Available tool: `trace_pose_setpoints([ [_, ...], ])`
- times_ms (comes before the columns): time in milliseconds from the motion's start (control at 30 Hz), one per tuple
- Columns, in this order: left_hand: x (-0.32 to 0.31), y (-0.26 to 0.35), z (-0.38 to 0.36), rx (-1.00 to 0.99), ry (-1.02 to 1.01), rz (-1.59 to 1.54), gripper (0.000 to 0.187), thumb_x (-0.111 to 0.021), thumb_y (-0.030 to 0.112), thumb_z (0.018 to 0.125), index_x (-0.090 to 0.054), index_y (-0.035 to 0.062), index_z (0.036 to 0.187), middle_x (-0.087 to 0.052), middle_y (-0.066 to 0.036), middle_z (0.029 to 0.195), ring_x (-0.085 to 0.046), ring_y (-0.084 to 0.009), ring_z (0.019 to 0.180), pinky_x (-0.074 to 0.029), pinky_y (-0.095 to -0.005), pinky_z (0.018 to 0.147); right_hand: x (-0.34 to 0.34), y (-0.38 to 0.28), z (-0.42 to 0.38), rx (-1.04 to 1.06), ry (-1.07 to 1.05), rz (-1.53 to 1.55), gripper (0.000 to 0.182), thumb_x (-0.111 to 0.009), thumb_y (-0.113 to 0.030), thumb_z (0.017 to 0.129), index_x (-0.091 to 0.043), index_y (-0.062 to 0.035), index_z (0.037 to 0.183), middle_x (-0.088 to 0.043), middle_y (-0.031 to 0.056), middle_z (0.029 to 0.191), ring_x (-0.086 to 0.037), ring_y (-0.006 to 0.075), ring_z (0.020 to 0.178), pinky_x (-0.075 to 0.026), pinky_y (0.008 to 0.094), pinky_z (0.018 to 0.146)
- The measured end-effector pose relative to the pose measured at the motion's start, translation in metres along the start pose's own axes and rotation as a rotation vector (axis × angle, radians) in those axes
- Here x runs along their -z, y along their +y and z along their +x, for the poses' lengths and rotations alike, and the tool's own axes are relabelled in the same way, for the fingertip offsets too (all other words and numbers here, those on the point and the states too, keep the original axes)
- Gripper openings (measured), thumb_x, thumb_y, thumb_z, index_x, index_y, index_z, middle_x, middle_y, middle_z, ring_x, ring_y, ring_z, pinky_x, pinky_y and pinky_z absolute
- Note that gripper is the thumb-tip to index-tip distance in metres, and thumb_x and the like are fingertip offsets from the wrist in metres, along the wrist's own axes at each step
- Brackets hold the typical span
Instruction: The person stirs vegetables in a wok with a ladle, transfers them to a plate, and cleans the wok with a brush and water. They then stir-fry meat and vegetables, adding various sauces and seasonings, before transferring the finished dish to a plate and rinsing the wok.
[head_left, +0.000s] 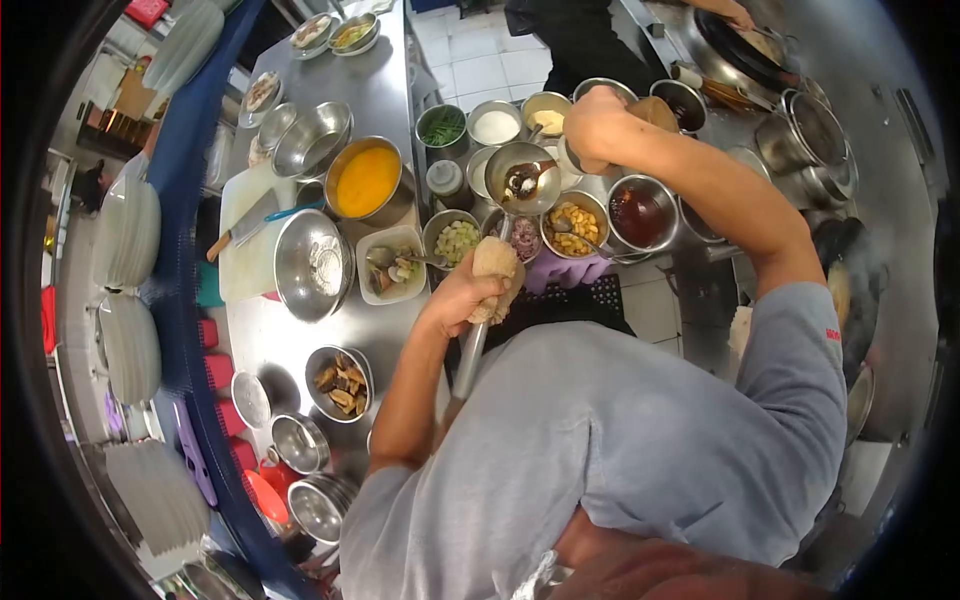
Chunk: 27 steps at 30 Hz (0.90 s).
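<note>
My left hand (pixel 463 295) is closed round the handle of a long metal ladle, with a beige cloth (pixel 495 262) wrapped at the grip. The ladle's bowl (pixel 538 200) hangs over several metal containers and has dark brown sauce and some white stuff in it. My right hand (pixel 597 128) is in a fist above the containers, just right of the ladle bowl; what it grips is hidden by the fingers. Close by are a tub of white powder (pixel 495 126), a tub of pale yellow powder (pixel 547 112), a bowl of yellow-brown pieces (pixel 574 228) and dark red liquid (pixel 642 212).
On the steel counter at left stand a pot of orange liquid (pixel 366 182), a knife (pixel 245 222) on a white cutting board (pixel 240 275), and metal bowls. Plate stacks (pixel 130 235) line the far left shelf. Another person's hand (pixel 728 12) is near a wok (pixel 735 50) at upper right.
</note>
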<state>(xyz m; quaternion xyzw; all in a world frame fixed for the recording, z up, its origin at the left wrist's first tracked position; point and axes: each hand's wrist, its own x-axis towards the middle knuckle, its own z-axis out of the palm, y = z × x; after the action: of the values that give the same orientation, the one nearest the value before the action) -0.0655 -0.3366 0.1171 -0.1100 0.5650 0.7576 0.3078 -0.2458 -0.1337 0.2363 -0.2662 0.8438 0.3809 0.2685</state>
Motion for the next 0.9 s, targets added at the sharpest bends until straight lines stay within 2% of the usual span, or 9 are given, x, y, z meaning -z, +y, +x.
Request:
trace_pose_setpoints([
  [300, 0.004, 0.000, 0.002, 0.014, -0.081, 0.001, 0.058, -0.069, 0.009, 0.074, -0.041, 0.0008, 0.125, -0.057, -0.010, 0.107, -0.058, -0.0192, 0.092, -0.051, -0.0320, 0.074, -0.011, 0.011, -0.017, -0.104, 0.063, 0.077, 0.034, -0.075, -0.023, 0.060, -0.073, -0.0076, 0.090, -0.071, 0.0097, 0.093, -0.069, 0.0234, 0.083, -0.055, 0.0392, 0.068],
  [500, -0.003, 0.004, 0.000, 0.004, -0.075, -0.055, 0.058, -0.068, 0.009, 0.075, -0.041, 0.0021, 0.126, -0.056, -0.010, 0.105, -0.059, -0.0184, 0.086, -0.052, -0.0306, 0.065, -0.072, 0.033, -0.014, 0.009, 0.131, 0.364, 0.062, -0.080, -0.033, 0.057, -0.062, -0.0036, 0.109, -0.067, 0.0179, 0.102, -0.065, 0.0319, 0.095, -0.051, 0.0391, 0.080],
  [567, -0.006, 0.002, -0.005, -0.024, -0.046, -0.108, 0.059, -0.068, 0.009, 0.075, -0.040, 0.0025, 0.126, -0.056, -0.009, 0.104, -0.059, -0.0179, 0.083, -0.052, -0.0303, 0.060, -0.107, 0.038, 0.003, 0.082, 0.340, 0.711, 0.074, -0.081, -0.034, 0.056, -0.052, -0.0044, 0.118, -0.064, 0.0208, 0.107, -0.062, 0.0353, 0.100, -0.049, 0.0415, 0.085],
  [600, -0.007, -0.001, -0.007, -0.027, -0.035, -0.094, 0.060, -0.068, 0.010, 0.075, -0.039, 0.0033, 0.127, -0.056, -0.009, 0.102, -0.059, -0.0176, 0.079, -0.051, -0.0302, 0.055, -0.120, 0.037, 0.012, 0.120, 0.343, 0.684, 0.074, -0.081, -0.034, 0.056, -0.052, -0.0044, 0.118, -0.064, 0.0208, 0.107, -0.062, 0.0353, 0.100, -0.049, 0.0415, 0.085],
  [633, -0.009, -0.004, -0.010, -0.027, -0.024, -0.077, 0.062, -0.068, 0.010, 0.075, -0.038, 0.0042, 0.128, -0.055, -0.009, 0.101, -0.059, -0.0172, 0.076, -0.050, -0.0301, 0.050, -0.134, 0.036, 0.022, 0.114, 0.524, 0.907, 0.074, -0.082, -0.031, 0.057, -0.050, -0.0048, 0.119, -0.063, 0.0211, 0.107, -0.061, 0.0356, 0.101, -0.048, 0.0414, 0.085],
  [700, -0.023, -0.006, -0.021, -0.027, 0.044, -0.109, 0.064, -0.069, 0.011, 0.074, -0.038, 0.0039, 0.129, -0.055, -0.009, 0.102, -0.059, -0.0180, 0.078, -0.051, -0.0300, 0.055, -0.163, 0.032, 0.051, 0.116, 0.791, 1.286, 0.074, -0.082, -0.025, 0.060, -0.046, -0.0057, 0.122, -0.063, 0.0197, 0.108, -0.061, 0.0344, 0.103, -0.048, 0.0406, 0.088],
  [800, -0.048, -0.020, -0.034, -0.002, 0.160, -0.156, 0.069, -0.071, 0.011, 0.071, -0.037, 0.0050, 0.131, -0.054, -0.010, 0.102, -0.060, -0.0197, 0.077, -0.051, -0.0308, 0.056, -0.206, 0.018, 0.094, 0.023, 0.998, 1.524, 0.073, -0.083, -0.025, 0.063, -0.046, -0.0060, 0.123, -0.063, 0.0183, 0.112, -0.060, 0.0327, 0.105, -0.047, 0.0401, 0.090],
  [867, -0.069, -0.039, -0.046, 0.029, 0.235, -0.203, 0.071, -0.070, 0.010, 0.070, -0.036, 0.0064, 0.132, -0.054, -0.011, 0.100, -0.060, -0.0207, 0.073, -0.050, -0.0318, 0.051, -0.237, 0.011, 0.110, 0.032, 0.946, 1.602, 0.070, -0.081, -0.029, 0.068, -0.047, -0.0062, 0.124, -0.062, 0.0170, 0.114, -0.060, 0.0312, 0.105, -0.046, 0.0396, 0.090],
  [900, -0.078, -0.048, -0.054, 0.028, 0.300, -0.228, 0.073, -0.071, 0.010, 0.069, -0.036, 0.0062, 0.133, -0.054, -0.011, 0.100, -0.060, -0.0219, 0.074, -0.051, -0.0328, 0.053, -0.246, 0.009, 0.109, -0.072, 1.076, 1.446, 0.070, -0.081, -0.028, 0.068, -0.046, -0.0047, 0.125, -0.062, 0.0181, 0.112, -0.060, 0.0339, 0.104, -0.047, 0.0403, 0.089],
])
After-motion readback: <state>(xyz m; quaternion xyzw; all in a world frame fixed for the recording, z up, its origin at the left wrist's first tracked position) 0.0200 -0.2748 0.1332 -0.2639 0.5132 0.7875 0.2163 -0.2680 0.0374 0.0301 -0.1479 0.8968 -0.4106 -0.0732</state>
